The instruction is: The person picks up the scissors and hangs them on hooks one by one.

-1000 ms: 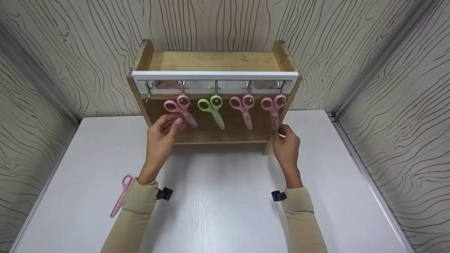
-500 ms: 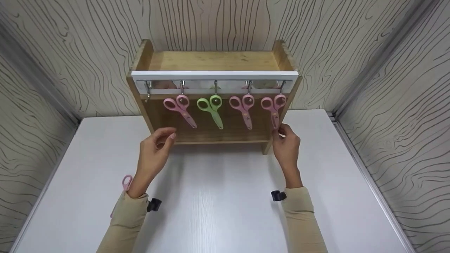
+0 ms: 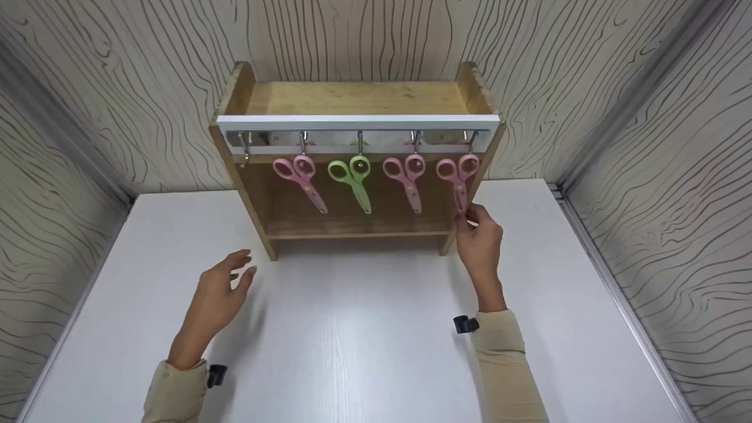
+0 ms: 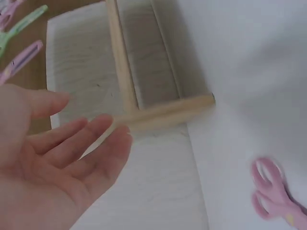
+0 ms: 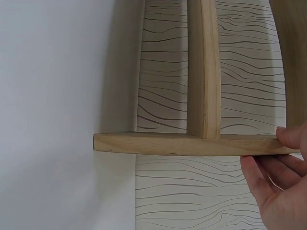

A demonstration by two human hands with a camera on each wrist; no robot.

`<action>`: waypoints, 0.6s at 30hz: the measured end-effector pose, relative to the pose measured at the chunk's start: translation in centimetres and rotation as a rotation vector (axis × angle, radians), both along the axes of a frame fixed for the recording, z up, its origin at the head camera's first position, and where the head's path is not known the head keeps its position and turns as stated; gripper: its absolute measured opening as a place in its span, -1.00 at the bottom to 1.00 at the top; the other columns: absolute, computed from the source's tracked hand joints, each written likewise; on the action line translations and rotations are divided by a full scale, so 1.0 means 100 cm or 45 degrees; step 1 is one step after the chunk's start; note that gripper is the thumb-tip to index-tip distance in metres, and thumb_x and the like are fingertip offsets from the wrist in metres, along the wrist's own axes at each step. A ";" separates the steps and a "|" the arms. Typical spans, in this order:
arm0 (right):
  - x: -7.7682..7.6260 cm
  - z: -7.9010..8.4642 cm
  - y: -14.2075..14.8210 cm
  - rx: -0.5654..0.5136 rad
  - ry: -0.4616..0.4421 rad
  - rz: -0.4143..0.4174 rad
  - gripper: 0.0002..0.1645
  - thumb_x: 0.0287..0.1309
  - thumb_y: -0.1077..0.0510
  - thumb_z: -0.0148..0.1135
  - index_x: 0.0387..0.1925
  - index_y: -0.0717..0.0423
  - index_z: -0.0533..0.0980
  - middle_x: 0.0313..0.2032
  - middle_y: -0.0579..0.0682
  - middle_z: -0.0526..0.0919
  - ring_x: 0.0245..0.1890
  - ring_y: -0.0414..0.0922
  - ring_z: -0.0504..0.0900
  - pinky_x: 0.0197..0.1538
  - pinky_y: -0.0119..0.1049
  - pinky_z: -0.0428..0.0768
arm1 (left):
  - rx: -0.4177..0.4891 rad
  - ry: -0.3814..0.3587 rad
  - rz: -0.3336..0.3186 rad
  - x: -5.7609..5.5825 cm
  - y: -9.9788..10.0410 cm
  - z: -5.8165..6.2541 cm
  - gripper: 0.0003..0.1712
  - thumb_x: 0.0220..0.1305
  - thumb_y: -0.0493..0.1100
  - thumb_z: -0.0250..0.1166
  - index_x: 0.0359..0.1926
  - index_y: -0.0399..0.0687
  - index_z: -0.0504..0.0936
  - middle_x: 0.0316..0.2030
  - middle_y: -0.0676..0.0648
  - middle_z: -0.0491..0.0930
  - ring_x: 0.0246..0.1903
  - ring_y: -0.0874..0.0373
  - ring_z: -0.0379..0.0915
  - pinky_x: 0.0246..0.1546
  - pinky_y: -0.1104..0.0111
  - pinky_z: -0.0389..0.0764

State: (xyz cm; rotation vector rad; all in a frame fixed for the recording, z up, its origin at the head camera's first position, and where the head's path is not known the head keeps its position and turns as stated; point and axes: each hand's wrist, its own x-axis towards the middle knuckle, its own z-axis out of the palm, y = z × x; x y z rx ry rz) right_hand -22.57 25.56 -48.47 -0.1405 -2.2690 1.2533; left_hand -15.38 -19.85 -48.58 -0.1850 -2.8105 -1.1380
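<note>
My left hand point(image 3: 214, 296) hovers above the table to the left of the wooden shelf point(image 3: 352, 97), fingers relaxed and holding nothing. Below it, a loose pair of pink scissors point(image 4: 276, 196) lies on the table in the left wrist view; the head view hides it behind the left arm. With thumb and fingers, my right hand point(image 3: 482, 241) grips the front edge of the shelf's right side panel point(image 5: 192, 144). From hooks on the shelf front hang pink scissors point(image 3: 315, 198), green scissors point(image 3: 361, 195) and two more pink scissors, each by one handle loop.
A white-fronted rail point(image 3: 358, 119) with metal hooks runs across the shelf's upper front. At its far left is another hook point(image 3: 245, 155). The white table point(image 3: 341, 329) extends in front, with patterned walls point(image 3: 352, 35) behind and at both sides.
My left hand has withdrawn from the leftmost hanging pink scissors, moving down and left over the table as its fingers spread. The right hand keeps its grip on the shelf.
</note>
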 end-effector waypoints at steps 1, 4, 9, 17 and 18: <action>0.000 0.000 0.000 0.002 0.001 0.001 -0.71 0.45 0.27 0.20 0.08 0.36 0.63 -0.05 0.34 0.79 0.00 0.17 0.82 0.07 0.01 0.82 | -0.027 -0.020 0.015 0.002 -0.006 -0.002 -0.50 0.56 -0.22 0.19 0.38 -0.41 0.47 0.26 -0.44 0.60 0.26 -0.35 0.59 0.22 -0.15 0.69; 0.000 0.001 0.000 0.000 0.016 0.007 -0.71 0.44 0.29 0.19 0.07 0.38 0.63 -0.05 0.35 0.79 -0.01 0.19 0.81 0.07 0.01 0.82 | -0.053 -0.108 0.060 0.009 -0.021 -0.006 -0.49 0.58 -0.18 0.16 0.38 -0.39 0.48 0.34 -0.46 0.52 0.26 -0.38 0.56 0.21 -0.17 0.69; 0.000 0.001 -0.001 0.011 0.028 0.011 -0.72 0.45 0.28 0.20 0.05 0.39 0.63 -0.07 0.34 0.79 -0.03 0.16 0.82 0.04 -0.05 0.83 | -0.107 -0.177 0.080 0.021 -0.043 -0.018 -0.46 0.61 -0.12 0.11 0.41 -0.39 0.45 0.39 -0.49 0.45 0.28 -0.38 0.54 0.24 -0.20 0.64; 0.002 0.004 -0.001 0.011 0.002 0.016 -0.70 0.46 0.24 0.19 0.06 0.38 0.63 -0.07 0.33 0.79 -0.03 0.14 0.82 0.06 -0.08 0.83 | -0.341 -0.202 0.126 0.035 -0.066 -0.039 -0.35 0.60 -0.06 0.11 0.41 -0.54 0.35 0.34 -0.63 0.39 0.33 -0.56 0.38 0.29 -0.36 0.51; 0.002 0.004 -0.001 0.010 0.000 0.016 -0.70 0.46 0.25 0.19 0.06 0.39 0.63 -0.06 0.33 0.79 -0.03 0.14 0.82 0.06 -0.07 0.83 | -0.362 -0.203 0.116 0.035 -0.066 -0.042 -0.33 0.58 -0.07 0.16 0.41 -0.56 0.33 0.34 -0.65 0.37 0.33 -0.57 0.37 0.28 -0.37 0.51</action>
